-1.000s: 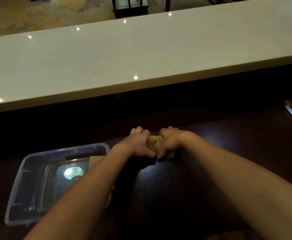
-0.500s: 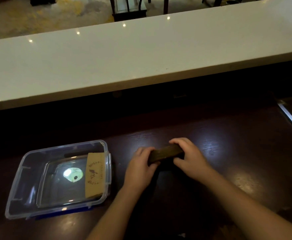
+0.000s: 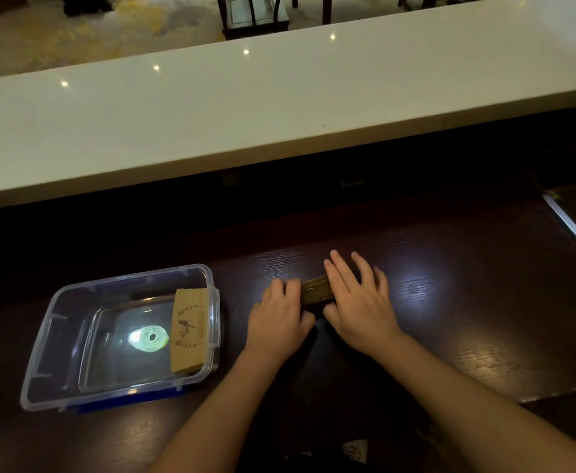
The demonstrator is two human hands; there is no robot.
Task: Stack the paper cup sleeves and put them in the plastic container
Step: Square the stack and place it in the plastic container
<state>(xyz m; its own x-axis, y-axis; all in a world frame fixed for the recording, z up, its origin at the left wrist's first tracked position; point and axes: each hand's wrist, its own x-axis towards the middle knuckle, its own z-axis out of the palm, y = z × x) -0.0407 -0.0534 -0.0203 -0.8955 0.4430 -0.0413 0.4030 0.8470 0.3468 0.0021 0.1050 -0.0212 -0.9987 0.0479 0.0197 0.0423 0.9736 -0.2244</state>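
A brown stack of paper cup sleeves (image 3: pixel 316 291) stands on edge on the dark wooden counter between my hands. My left hand (image 3: pixel 277 319) curls around its left end, thumb in front. My right hand (image 3: pixel 359 302) lies flat over its right end with fingers spread and stretched past it. To the left sits the clear plastic container (image 3: pixel 126 277). Inside it, against the right wall, lies a flat printed sleeve (image 3: pixel 189 331).
A raised white countertop (image 3: pixel 279 97) runs across the back, above a dark gap. A metal sink edge (image 3: pixel 573 227) is at the far right. A blue lid (image 3: pixel 126 402) shows under the container. Chairs stand beyond the counter.
The stack went from held up between both fists to resting on the counter. My right hand has opened flat over it, and my arms have drawn back toward me.
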